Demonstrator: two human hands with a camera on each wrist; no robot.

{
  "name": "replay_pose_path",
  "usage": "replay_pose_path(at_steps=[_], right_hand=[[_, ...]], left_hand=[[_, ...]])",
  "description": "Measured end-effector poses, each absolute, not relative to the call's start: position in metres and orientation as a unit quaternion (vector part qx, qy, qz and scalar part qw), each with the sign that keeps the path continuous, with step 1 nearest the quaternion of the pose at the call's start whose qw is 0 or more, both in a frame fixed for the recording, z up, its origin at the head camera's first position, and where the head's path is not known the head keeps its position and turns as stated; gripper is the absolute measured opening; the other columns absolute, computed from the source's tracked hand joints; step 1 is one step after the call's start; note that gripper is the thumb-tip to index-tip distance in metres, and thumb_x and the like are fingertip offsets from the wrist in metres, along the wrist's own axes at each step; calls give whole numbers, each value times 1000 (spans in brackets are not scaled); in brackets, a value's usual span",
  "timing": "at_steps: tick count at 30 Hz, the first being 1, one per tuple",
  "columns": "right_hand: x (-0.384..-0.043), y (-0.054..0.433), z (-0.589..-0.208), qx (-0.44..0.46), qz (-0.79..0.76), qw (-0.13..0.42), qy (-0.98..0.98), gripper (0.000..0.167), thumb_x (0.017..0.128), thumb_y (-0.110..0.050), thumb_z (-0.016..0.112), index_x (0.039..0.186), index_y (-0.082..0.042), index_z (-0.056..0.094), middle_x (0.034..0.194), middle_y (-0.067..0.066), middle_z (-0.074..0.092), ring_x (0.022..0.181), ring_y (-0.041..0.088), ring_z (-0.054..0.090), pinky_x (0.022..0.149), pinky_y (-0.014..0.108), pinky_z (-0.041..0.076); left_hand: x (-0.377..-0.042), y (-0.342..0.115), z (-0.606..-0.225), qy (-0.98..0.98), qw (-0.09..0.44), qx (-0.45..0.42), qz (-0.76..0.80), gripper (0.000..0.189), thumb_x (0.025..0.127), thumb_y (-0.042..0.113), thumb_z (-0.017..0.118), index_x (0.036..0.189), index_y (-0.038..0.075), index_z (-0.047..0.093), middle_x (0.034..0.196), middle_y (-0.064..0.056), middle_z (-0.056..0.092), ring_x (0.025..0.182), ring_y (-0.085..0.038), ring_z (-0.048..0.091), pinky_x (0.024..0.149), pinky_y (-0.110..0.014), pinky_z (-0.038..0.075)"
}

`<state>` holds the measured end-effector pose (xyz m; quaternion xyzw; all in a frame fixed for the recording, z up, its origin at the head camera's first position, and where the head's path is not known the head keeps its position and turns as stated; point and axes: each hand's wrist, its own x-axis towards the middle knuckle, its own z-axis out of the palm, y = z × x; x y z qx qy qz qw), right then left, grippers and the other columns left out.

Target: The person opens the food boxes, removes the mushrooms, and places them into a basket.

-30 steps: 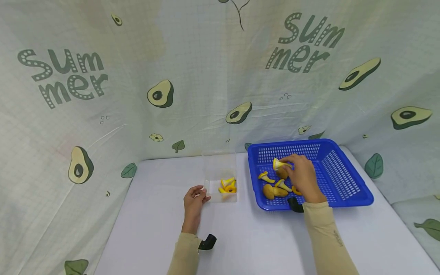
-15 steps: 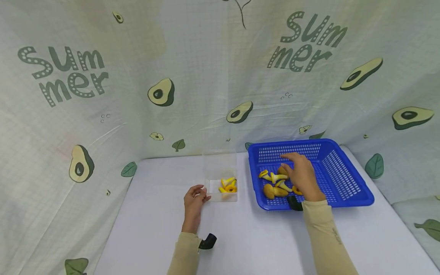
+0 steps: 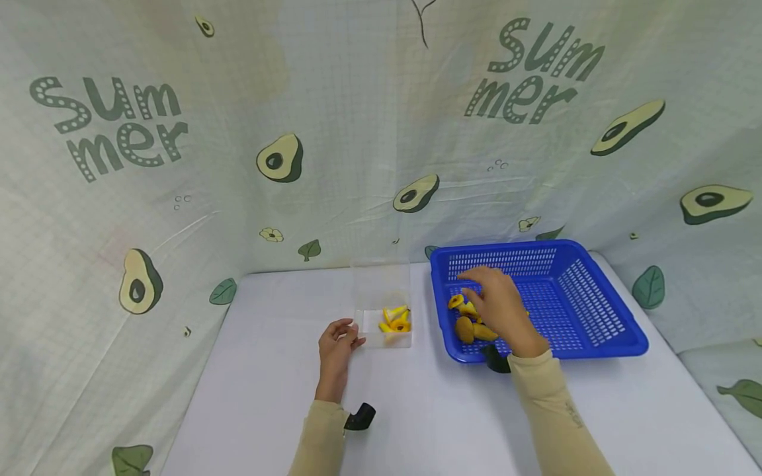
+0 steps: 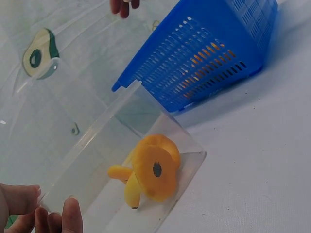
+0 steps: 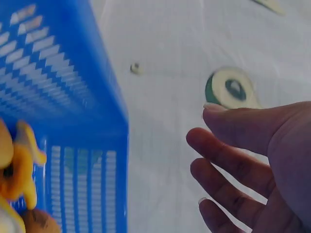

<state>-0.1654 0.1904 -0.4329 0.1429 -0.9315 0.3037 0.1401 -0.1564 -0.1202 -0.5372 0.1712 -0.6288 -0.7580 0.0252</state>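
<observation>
My left hand [image 3: 335, 357] pinches the left side of a clear plastic box [image 3: 370, 340], whose clear lid [image 3: 381, 281] stands raised at the back. Inside the box lie several yellow toy mushrooms [image 3: 396, 321]; the left wrist view shows one mushroom cap [image 4: 156, 170] with a dark spot. Over the left part of a blue plastic basket [image 3: 632, 334] hovers my right hand [image 3: 503, 309], holding nothing, thumb and fingers apart. Beneath it in the basket are a brown-capped mushroom [image 3: 464, 329] and several yellow ones, partly hidden by the hand.
The box and the basket stand side by side on a white-covered table [image 3: 428, 410], a narrow gap between them. Behind and around hangs a pale curtain [image 3: 333, 99] printed with avocados. A black wrist mount [image 3: 360, 417] sticks out from the left sleeve.
My right hand has let go of a yellow-and-white mushroom, which dropped among the others in the basket. The hand then shifted left. My left hand has stayed at the box.
</observation>
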Motion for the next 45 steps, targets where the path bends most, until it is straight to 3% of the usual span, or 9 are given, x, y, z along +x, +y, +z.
replay_pose_path(at_steps=[4,12,24,45], right_hand=[[-166,165,-434,187,280,144,-931,25,93,0,78,118,-1,77,121,19,74,115,43,65,102,63,53],[-169,116,-444,254,234,122,-931,24,87,-3,86,111,-8,80,110,8,77,104,32,70,93,53,59],[-182,71,-463,265,213,7,-940,21,89,-3,84,111,-5,81,108,10,77,98,30,65,98,49,54],[-197,52,-483,243,96,21,-965,9,86,-4,87,93,-9,84,92,5,79,87,26,62,99,44,52]], left_hand=[[-155,-120,-534,-630,26,173,-757,30,101,-7,64,129,-14,57,97,-8,55,81,-16,59,73,-26,66],[-154,-119,-533,-636,24,181,-750,30,101,-5,64,130,-13,58,100,-8,55,81,-16,56,74,-24,65],[-155,-120,-535,-634,25,182,-751,29,101,-6,64,128,-12,59,97,-8,55,81,-16,58,72,-23,65],[-154,-121,-535,-626,25,173,-760,30,100,-6,66,128,-14,57,95,-6,55,81,-16,59,71,-25,65]])
